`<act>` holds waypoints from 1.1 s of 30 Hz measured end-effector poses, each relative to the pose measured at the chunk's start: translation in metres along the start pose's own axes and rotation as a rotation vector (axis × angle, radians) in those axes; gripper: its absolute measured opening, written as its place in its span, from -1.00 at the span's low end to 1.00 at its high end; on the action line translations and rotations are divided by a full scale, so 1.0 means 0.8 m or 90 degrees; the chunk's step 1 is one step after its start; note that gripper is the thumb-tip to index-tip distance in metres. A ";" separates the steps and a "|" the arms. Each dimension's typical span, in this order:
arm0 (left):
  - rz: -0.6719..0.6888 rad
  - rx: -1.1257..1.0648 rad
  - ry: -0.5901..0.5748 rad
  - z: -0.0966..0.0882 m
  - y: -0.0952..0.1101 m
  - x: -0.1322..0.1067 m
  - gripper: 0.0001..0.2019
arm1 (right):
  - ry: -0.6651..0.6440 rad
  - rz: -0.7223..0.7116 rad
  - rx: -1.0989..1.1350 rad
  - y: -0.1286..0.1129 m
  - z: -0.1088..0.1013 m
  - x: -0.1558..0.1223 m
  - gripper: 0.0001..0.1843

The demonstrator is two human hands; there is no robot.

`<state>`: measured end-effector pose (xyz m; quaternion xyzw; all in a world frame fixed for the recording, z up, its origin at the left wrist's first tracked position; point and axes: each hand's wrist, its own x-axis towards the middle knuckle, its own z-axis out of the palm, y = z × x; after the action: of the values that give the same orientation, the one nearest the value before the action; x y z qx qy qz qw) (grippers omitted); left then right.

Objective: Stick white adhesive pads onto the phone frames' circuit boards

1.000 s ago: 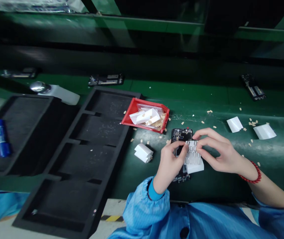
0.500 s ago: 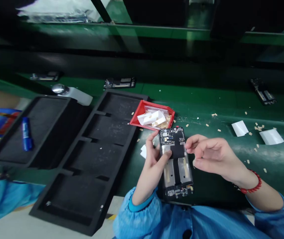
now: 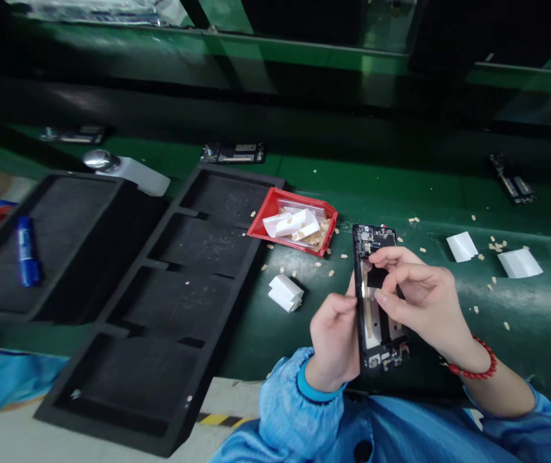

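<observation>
An opened black phone frame (image 3: 369, 341) with bare circuit parts is held upright over the green bench, tilted on its left edge. My left hand (image 3: 335, 341) is closed around its lower left side. My right hand (image 3: 417, 296) lies across its upper inside, with fingertips pinched against the parts near the top; whether they hold anything small is hidden. A red bead bracelet (image 3: 472, 366) sits on the right wrist.
A red bin (image 3: 265, 226) with white liner sheets and tan scraps stands just left of the phone. A folded white pad (image 3: 285, 292) lies nearby. Black foam trays (image 3: 159, 334) fill the left, one holding a blue tube (image 3: 27, 251). White slips (image 3: 461, 245) and phone boards (image 3: 514, 183) lie on the bench.
The white sticker sheet seen one second ago is gone from my hands. The phone frame was lifted, then shifted right and tilted onto its edge, and my right hand moved onto its upper inside.
</observation>
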<state>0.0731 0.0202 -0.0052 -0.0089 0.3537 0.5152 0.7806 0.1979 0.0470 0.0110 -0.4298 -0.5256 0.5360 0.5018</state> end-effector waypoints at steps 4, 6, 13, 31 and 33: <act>0.075 0.095 -0.158 0.003 -0.013 -0.014 -0.49 | 0.009 -0.050 0.036 -0.005 -0.001 -0.004 -0.77; 0.116 0.150 -0.194 0.010 -0.013 -0.020 -0.40 | 0.010 -0.065 0.042 -0.008 -0.002 -0.004 -0.76; 0.183 0.332 -0.165 0.032 -0.004 -0.029 -0.33 | -0.016 -0.075 0.075 -0.009 -0.003 -0.005 -0.76; 0.166 0.221 -0.077 0.038 -0.005 -0.026 -0.42 | 0.019 -0.077 0.029 -0.012 0.002 -0.009 -0.80; 0.157 0.227 -0.081 0.039 -0.003 -0.028 -0.41 | 0.017 -0.081 0.027 -0.012 0.002 -0.009 -0.80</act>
<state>0.0868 0.0131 0.0299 0.2052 0.3876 0.5355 0.7217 0.1983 0.0389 0.0200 -0.3921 -0.5337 0.5080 0.5507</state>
